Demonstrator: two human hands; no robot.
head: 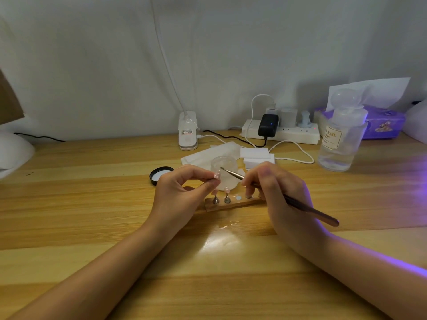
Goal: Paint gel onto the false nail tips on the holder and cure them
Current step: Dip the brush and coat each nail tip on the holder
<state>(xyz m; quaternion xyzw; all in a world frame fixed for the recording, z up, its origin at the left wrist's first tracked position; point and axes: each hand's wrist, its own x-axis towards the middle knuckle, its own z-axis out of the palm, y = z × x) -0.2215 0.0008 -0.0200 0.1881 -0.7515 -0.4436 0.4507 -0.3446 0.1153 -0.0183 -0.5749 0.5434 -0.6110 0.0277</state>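
My left hand (pixel 182 190) pinches a small pink false nail tip (pixel 217 175) between thumb and forefinger, raised above the wooden holder (pixel 233 203). My right hand (pixel 279 192) grips a thin metal brush (pixel 307 210); its tip (pixel 222 168) points left and sits just right of the held nail tip, in front of a frosted glass jar (pixel 224 176). On the holder stand two metal pegs, one carrying a pink tip (pixel 227 190), beside a bare white disc (pixel 238 198). My right fingers hide the holder's right end.
A black jar lid (pixel 161 174) lies left of the jar. White wipes and foam blocks (pixel 256 157) sit behind it, then a clip lamp base (pixel 188 132), a power strip (pixel 280 132) with cables, a clear pump bottle (pixel 340 139) and a purple tissue box (pixel 383 123). Violet light falls from the right.
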